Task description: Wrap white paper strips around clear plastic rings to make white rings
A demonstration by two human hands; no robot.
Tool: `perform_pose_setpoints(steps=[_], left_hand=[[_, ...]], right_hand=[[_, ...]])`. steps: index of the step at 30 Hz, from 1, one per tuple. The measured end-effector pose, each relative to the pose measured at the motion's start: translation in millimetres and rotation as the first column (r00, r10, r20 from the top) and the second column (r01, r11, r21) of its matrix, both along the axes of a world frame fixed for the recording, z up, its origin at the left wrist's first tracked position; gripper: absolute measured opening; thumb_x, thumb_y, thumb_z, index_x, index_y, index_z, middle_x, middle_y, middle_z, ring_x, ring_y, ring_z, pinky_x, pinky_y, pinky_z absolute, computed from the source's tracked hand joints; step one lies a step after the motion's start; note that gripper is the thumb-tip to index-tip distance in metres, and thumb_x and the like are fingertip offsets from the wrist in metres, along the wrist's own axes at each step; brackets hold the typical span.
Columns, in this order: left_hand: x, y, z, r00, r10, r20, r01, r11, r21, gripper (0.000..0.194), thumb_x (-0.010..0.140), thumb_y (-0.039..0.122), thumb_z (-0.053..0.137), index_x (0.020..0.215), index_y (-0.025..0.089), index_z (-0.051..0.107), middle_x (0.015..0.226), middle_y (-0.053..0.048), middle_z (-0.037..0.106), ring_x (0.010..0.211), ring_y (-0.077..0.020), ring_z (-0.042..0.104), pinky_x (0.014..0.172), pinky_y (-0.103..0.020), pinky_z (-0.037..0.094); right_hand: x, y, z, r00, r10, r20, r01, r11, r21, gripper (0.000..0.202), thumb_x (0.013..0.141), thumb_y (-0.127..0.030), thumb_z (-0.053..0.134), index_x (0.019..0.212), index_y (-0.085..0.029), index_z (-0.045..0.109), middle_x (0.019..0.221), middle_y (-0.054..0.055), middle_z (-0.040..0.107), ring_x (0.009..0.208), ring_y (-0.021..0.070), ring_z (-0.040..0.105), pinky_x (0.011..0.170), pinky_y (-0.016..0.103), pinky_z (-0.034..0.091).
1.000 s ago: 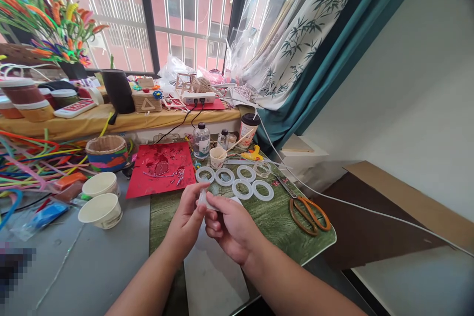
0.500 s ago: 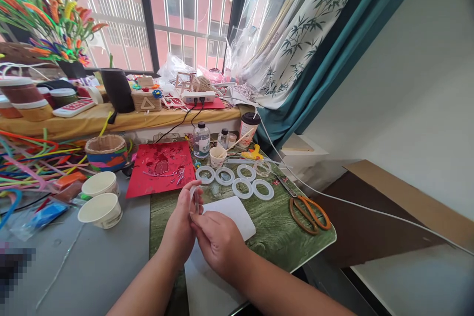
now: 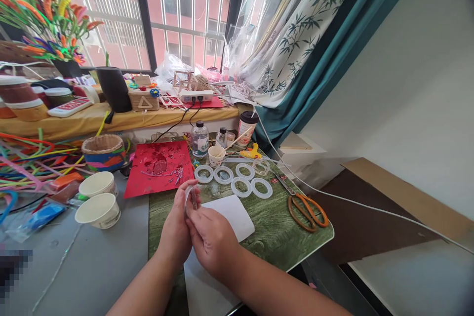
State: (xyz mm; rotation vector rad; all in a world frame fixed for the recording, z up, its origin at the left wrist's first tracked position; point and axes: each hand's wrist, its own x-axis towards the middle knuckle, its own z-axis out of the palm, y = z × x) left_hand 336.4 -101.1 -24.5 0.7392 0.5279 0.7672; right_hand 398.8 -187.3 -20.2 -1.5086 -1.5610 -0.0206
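Gripping a translucent ring (image 3: 187, 196) together, the left hand (image 3: 177, 229) and right hand (image 3: 216, 239) meet near the left edge of the white paper (image 3: 237, 216); handling this ring seems unfinished. Five similar rings (image 3: 261, 196) lie beyond the paper, whether finished or waiting I cannot tell.

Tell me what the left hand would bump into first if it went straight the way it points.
The left hand would probably meet the leftmost pale ring on the green surface; with height unclear, it might pass above.

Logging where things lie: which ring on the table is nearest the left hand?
The leftmost ring, just beyond the left hand; every other lies farther right.
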Motion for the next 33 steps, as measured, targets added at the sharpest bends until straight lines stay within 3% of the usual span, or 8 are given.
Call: perform_pose_setpoints(steps=[3,5,9,13,20,24,28,33], left_hand=[[-0.4,1.1,5.9,0.998,-0.032,0.045,0.039,0.987,-0.153,0.038,0.087,0.053,0.070,0.114,0.026,0.070,0.095,0.000,0.065,0.084,-0.0115,0.059,0.082,-0.022,0.049],[-1.5,3.4,9.0,0.995,-0.069,0.075,0.083,0.974,-0.209,0.040,0.088,0.053,0.069,0.116,0.024,0.070,0.095,-0.001,0.065,0.080,-0.0112,0.060,0.076,-0.021,0.050],[-2.7,8.8,10.7,0.979,-0.142,0.145,0.175,0.951,-0.254,0.042,0.094,0.055,0.058,0.108,0.019,0.073,0.097,-0.006,0.070,0.087,-0.0160,0.066,0.081,-0.026,0.055],[0.0,9.5,7.7,0.980,-0.153,0.124,0.184,0.935,-0.304,0.044,0.095,0.054,0.053,0.096,0.016,0.075,0.104,-0.010,0.074,0.104,-0.0237,0.068,0.096,-0.036,0.053],[2.2,10.5,9.0,0.995,0.001,0.099,0.024,0.967,-0.252,0.031,0.094,0.048,0.059,0.109,0.023,0.071,0.110,-0.007,0.075,0.109,-0.0226,0.069,0.105,-0.041,0.049],[-0.1,12.9,9.8,0.994,0.007,0.109,0.011,0.987,-0.158,0.037,0.095,0.052,0.055,0.103,0.020,0.072,0.111,-0.008,0.072,0.112,-0.0241,0.067,0.103,-0.039,0.050],[-2.0,14.1,2.8,1.000,0.028,0.003,-0.028,0.999,0.022,0.044,0.095,0.058,0.052,0.109,0.021,0.071,0.108,-0.007,0.071,0.109,-0.0229,0.065,0.097,-0.034,0.050],[-3.1,16.6,-5.9,0.994,0.032,-0.101,-0.024,0.997,0.078,0.047,0.092,0.063,0.056,0.113,0.023,0.070,0.095,-0.004,0.068,0.092,-0.0200,0.064,0.086,-0.030,0.048]], right_hand=[[11.5,-6.5,-7.2,0.965,0.087,0.248,-0.087,0.996,-0.012,0.044,0.101,-0.015,0.039,0.142,-0.005,0.051,0.095,0.018,0.070,0.082,0.0273,0.062,0.074,0.041,0.055],[19.4,-9.4,-8.5,0.952,0.114,0.286,-0.111,0.993,-0.025,0.047,0.101,-0.014,0.039,0.146,-0.006,0.047,0.095,0.017,0.070,0.082,0.0270,0.063,0.072,0.041,0.056],[25.0,-5.6,-3.6,0.998,-0.031,0.056,0.028,0.998,0.051,0.042,0.104,-0.016,0.043,0.144,-0.017,0.053,0.103,0.013,0.071,0.092,0.0238,0.066,0.082,0.039,0.058],[15.1,7.7,2.6,0.996,-0.081,-0.040,0.082,0.996,0.023,0.041,0.104,-0.018,0.043,0.142,-0.015,0.056,0.110,0.015,0.069,0.104,0.0261,0.063,0.093,0.043,0.056],[0.2,18.2,-0.5,1.000,-0.015,-0.014,0.015,1.000,-0.023,0.045,0.103,-0.021,0.043,0.146,-0.012,0.053,0.112,0.017,0.067,0.105,0.0271,0.062,0.096,0.046,0.055],[3.3,20.3,0.2,0.960,-0.093,-0.262,0.098,0.995,0.004,0.036,0.101,-0.021,0.049,0.134,-0.019,0.064,0.116,0.013,0.072,0.109,0.0247,0.066,0.098,0.041,0.054],[0.0,24.2,5.9,0.859,-0.209,-0.466,0.169,0.977,-0.127,0.021,0.097,-0.022,0.057,0.109,-0.021,0.074,0.105,0.008,0.077,0.096,0.0219,0.070,0.087,0.033,0.053],[-8.9,24.9,6.3,0.928,-0.135,-0.348,0.106,0.989,-0.100,0.024,0.100,-0.020,0.049,0.093,-0.019,0.072,0.090,0.008,0.073,0.085,0.0206,0.066,0.078,0.032,0.051]])
